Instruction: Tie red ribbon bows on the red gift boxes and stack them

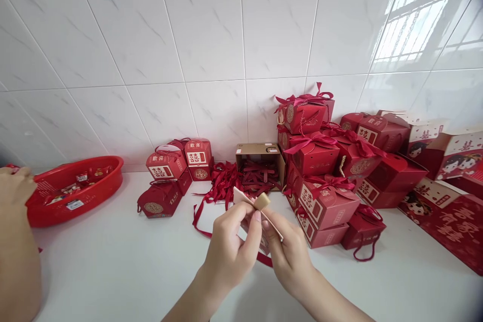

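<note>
A small gift box (260,239), mostly covered by my fingers, is between my two hands above the white table. Its pale upper edges stand up toward me. My left hand (233,244) is closed, thumb and forefinger pinched at a short tan strip (262,201) that sticks up over the top. The strip may be a ribbon end or a cardboard tab; I cannot tell. My right hand (286,251) grips the box's right edge between thumb and fingers. A dark red ribbon (264,260) passes below the box, partly hidden by my hands.
Behind my hands are a heap of red ribbons (225,181) and an open cardboard box (256,149) of ribbons. Red gift boxes (166,166) are stacked left; more boxes (328,201) rise right. A red basket (109,188) with sweets stands far left, near another person's arm (17,256).
</note>
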The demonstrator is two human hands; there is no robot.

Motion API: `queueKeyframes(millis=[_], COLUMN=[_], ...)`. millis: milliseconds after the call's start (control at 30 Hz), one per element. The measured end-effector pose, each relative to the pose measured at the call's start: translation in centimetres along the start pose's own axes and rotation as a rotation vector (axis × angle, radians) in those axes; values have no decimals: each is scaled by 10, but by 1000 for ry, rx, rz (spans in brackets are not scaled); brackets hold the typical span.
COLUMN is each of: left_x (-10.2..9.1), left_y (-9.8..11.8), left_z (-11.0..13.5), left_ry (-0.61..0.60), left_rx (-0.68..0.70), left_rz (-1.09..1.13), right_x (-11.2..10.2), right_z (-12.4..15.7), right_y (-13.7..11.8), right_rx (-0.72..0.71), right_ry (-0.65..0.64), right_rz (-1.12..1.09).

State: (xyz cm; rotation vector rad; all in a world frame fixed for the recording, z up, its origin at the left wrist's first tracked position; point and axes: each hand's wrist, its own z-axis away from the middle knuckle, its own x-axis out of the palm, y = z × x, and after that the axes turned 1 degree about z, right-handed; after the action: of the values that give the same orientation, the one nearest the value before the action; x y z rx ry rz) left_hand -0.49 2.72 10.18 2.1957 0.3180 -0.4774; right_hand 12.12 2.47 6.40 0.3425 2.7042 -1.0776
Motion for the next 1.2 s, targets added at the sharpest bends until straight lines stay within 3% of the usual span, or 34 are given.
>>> queueKeyframes(millis=[200, 300, 500, 667, 833, 1200], left_x=[1, 2, 1, 2, 7, 11], left_y=[-3, -4, -3, -6, -12, -21], left_z=[-2, -2, -3, -4, -4, -12], left_ry=[-7, 6, 4, -26, 60, 59], left_rx=[-63, -74, -141, -233, -209, -139], left_rz=[2, -18, 78, 196, 165, 91], right_x=[3, 5, 4, -2, -4, -13], right_z=[3, 5, 1, -4, -6, -17], right_y=[11, 15, 11, 3, 1, 6], right_rx=[-161, -170, -90, 126, 112, 233], right_ry=[71, 77, 47, 18, -2, 11], right_rz=[172, 207, 80, -175, -232, -424])
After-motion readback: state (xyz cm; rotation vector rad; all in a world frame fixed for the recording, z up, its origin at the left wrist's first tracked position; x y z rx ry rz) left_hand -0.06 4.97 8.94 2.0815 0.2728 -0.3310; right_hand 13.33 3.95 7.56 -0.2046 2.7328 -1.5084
